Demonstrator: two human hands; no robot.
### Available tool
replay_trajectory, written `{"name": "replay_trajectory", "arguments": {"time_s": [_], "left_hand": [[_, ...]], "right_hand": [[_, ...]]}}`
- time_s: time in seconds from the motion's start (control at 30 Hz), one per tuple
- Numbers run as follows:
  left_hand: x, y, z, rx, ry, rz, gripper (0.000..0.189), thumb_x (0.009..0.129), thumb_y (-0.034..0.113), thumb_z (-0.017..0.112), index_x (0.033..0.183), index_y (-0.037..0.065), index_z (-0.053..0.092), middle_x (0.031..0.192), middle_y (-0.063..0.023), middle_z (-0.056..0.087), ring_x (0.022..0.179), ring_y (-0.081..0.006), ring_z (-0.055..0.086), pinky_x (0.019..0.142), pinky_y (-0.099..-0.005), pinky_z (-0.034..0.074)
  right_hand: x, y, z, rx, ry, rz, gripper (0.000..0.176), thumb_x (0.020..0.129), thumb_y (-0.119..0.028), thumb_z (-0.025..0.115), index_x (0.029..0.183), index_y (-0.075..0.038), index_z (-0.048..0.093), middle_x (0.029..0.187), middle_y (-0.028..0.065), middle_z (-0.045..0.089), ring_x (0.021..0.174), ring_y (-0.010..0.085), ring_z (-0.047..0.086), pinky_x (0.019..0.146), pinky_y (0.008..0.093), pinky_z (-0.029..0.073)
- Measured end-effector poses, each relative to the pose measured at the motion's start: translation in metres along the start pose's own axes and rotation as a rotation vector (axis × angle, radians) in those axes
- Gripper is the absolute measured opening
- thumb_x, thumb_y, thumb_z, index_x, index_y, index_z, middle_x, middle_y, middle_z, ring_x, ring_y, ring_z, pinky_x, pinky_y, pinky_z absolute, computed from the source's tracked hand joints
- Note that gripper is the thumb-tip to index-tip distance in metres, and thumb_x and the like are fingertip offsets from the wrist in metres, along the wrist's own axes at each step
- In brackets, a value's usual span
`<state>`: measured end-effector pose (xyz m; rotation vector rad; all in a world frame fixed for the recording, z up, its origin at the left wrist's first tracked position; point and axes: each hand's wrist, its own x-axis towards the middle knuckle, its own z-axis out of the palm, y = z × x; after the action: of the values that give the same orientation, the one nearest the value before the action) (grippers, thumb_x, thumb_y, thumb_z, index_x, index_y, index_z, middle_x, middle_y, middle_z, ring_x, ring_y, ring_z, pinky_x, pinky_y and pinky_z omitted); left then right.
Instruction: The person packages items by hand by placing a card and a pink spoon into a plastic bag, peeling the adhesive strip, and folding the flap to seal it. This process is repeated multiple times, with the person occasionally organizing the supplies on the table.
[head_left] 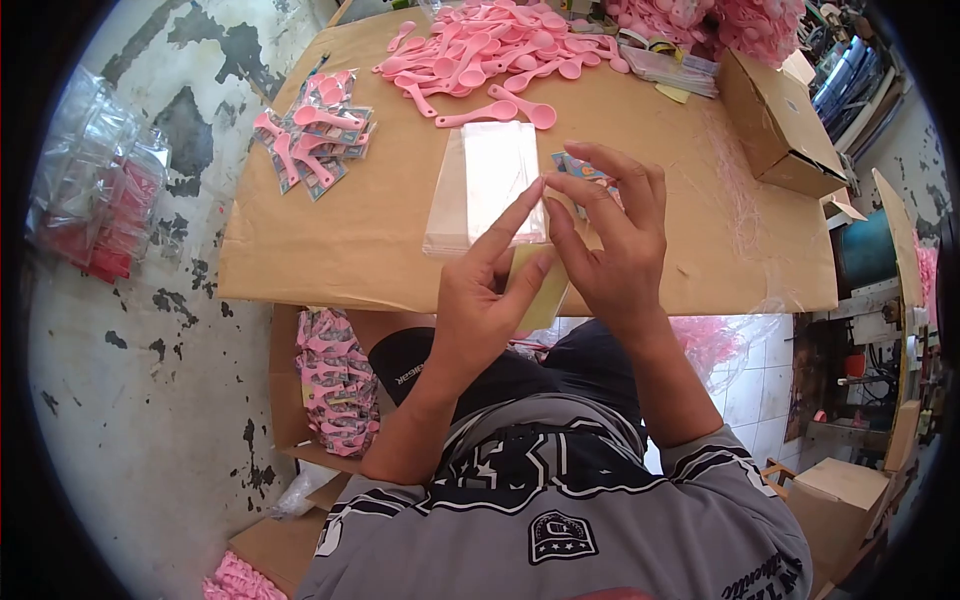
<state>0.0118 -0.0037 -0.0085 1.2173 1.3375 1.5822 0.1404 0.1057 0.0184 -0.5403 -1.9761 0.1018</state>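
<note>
Nearest, I read a carton of packed spoons [335, 385] below the table [330, 255] edge. Above it, the left hand [485, 300] and right hand [615, 255] meet, fingertips touching. The left pinches the near edge of the stack of clear bags [490, 180] between thumb and forefinger. A pale yellow card [540, 290] sits between the hands. Right-hand grip: I cannot tell. Farther left lie sealed spoon packs [315, 135]. Farthest, a heap of loose pink spoons [500, 50].
</note>
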Motion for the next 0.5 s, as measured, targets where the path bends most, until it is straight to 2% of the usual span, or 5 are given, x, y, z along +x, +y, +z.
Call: {"name": "replay_trajectory", "arguments": {"time_s": [0.07,0.17,0.33,0.47,0.5], "left_hand": [[-0.001,0.007,0.002,0.097,0.013,-0.001,0.063,0.099,0.006,0.068,0.159,0.012,0.048,0.064,0.0079,0.030,0.059,-0.0038,0.027,0.055,-0.0235,0.023],[-0.003,0.008,0.001,0.186,-0.015,0.018,0.064,0.099,0.007,0.068,0.159,0.012,0.048,0.066,0.0074,0.027,0.060,-0.0050,0.027,0.056,-0.0239,0.024],[-0.003,0.007,0.001,0.086,-0.077,-0.029,0.061,0.101,0.009,0.067,0.159,0.008,0.046,0.068,0.0024,0.058,0.064,-0.0021,0.040,0.060,-0.0207,0.033],[-0.002,0.002,-0.005,-0.101,-0.042,-0.091,0.048,0.105,0.011,0.063,0.149,-0.002,0.050,0.121,-0.0214,0.075,0.091,-0.0117,0.074,0.073,-0.0218,0.058],[-0.002,0.002,-0.006,-0.152,-0.014,-0.104,0.044,0.105,0.011,0.063,0.145,-0.002,0.053,0.121,-0.0213,0.075,0.090,-0.0129,0.074,0.072,-0.0232,0.059]], "right_hand": [[-0.002,0.002,0.005,0.009,0.022,0.001,0.025,0.079,-0.003,0.079,0.104,-0.007,0.075,0.122,0.0068,0.069,0.108,0.0310,0.059,0.093,0.0433,0.051],[-0.003,0.004,0.005,0.052,0.028,0.026,0.023,0.079,-0.001,0.077,0.101,-0.006,0.074,0.117,0.0074,0.070,0.107,0.0326,0.061,0.093,0.0431,0.051],[-0.003,0.019,-0.001,0.256,0.113,0.228,0.016,0.084,0.001,0.074,0.100,-0.003,0.070,0.113,0.0115,0.072,0.101,0.0292,0.066,0.087,0.0399,0.055],[0.005,0.044,-0.020,0.785,0.412,0.571,0.007,0.092,0.000,0.068,0.099,0.000,0.067,0.107,0.0112,0.071,0.091,0.0182,0.068,0.081,0.0324,0.057],[0.007,0.048,-0.026,0.957,0.488,0.655,0.005,0.095,-0.001,0.065,0.099,0.000,0.066,0.104,0.0102,0.070,0.088,0.0146,0.067,0.080,0.0298,0.056]]}}
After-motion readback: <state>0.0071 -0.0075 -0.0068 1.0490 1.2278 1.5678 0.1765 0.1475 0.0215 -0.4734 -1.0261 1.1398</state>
